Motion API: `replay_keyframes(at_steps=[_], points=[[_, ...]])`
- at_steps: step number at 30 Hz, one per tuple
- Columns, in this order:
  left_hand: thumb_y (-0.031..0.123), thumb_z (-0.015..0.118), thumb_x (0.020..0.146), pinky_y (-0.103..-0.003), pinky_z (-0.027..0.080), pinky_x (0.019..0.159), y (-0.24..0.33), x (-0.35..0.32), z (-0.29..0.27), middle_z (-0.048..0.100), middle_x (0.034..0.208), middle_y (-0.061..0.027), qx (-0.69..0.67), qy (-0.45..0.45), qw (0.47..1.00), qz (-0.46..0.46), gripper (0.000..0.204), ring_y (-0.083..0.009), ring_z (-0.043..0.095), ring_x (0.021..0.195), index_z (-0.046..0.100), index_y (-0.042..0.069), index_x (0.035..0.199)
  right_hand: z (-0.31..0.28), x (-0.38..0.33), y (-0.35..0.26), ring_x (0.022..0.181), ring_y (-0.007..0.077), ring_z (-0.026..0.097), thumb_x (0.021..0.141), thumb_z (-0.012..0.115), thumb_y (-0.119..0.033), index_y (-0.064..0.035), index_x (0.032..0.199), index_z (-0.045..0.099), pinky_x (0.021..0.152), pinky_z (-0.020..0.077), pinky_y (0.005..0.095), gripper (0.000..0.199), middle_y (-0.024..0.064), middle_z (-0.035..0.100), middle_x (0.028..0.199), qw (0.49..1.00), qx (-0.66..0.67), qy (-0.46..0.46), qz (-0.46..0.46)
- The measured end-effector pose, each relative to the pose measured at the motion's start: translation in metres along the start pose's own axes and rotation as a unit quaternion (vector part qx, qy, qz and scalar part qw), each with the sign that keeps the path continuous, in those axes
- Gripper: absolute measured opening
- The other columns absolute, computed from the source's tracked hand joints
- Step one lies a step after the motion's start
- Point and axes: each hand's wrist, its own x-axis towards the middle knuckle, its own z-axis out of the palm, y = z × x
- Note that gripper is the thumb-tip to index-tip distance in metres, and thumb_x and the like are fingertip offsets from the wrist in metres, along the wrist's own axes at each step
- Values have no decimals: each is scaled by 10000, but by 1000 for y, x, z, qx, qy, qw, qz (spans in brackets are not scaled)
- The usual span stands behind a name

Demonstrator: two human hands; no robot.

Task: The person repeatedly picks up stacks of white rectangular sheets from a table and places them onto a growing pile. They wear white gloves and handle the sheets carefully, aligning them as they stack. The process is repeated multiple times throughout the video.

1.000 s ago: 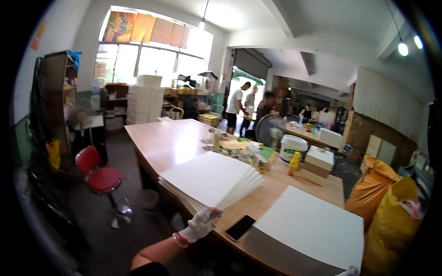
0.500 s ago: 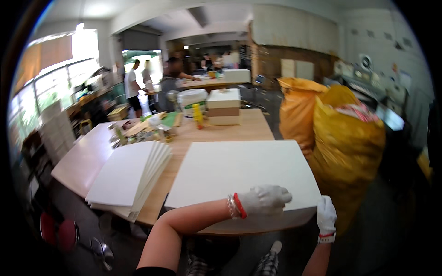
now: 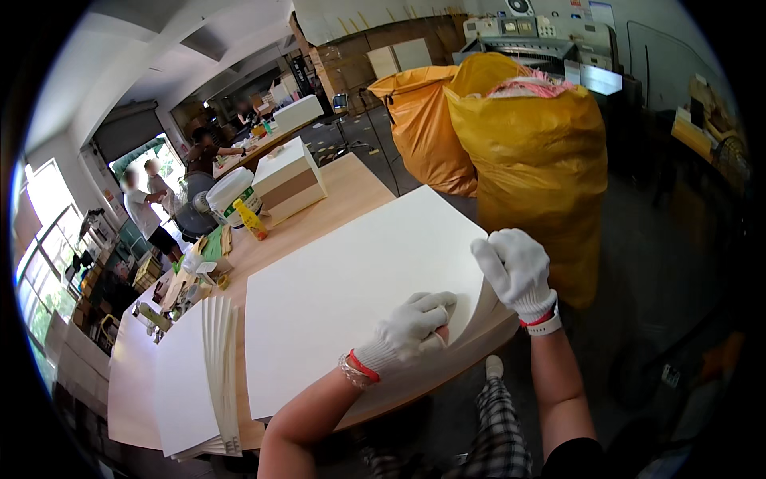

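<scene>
A broad white sheet of paper or thin card [image 3: 343,279] lies across the near part of the wooden table. Its right edge bends upward where my right hand [image 3: 515,270], in a white knit glove, grips it. My left hand [image 3: 411,329], gloved alike, rests on the sheet close to its near right corner. The left fingers are curled, and a small pinkish patch shows between them; I cannot make out whether it is a bare fingertip or something held. To the left lies a fanned stack of white sheets [image 3: 191,379].
Past the sheet stand a yellow bottle [image 3: 250,220], a white bucket [image 3: 231,191] and a white-and-brown block stack [image 3: 291,184]. Beyond the table's right side are an orange sack [image 3: 431,132] and a full yellow sack [image 3: 535,160]. Several people are in the background.
My view has turned right. My right hand has risen from the near right corner with the sheet's edge, now curled up. My left hand has come to rest on the sheet near that corner.
</scene>
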Motion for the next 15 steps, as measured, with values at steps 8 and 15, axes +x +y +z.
replay_keyframes(at_steps=[8, 15], points=[[101, 689, 832, -355, 502, 811, -6, 1, -7, 650, 1226, -188, -112, 4, 989, -93, 187, -304, 625, 945, 530, 8, 799, 12, -12, 4, 577, 233, 558, 775, 619, -40, -10, 1042, 594, 491, 454, 334, 270, 71, 536, 701, 996, -55, 43, 53], [239, 841, 757, -334, 515, 810, 1, 3, -9, 638, 1256, -189, -42, -11, 991, -125, 417, -275, 637, 958, 475, 43, 794, 13, -21, 7, 589, 242, 569, 802, 614, -22, 1, 1071, 596, 505, 461, 341, 271, 79, 550, 711, 995, -52, 46, 73]])
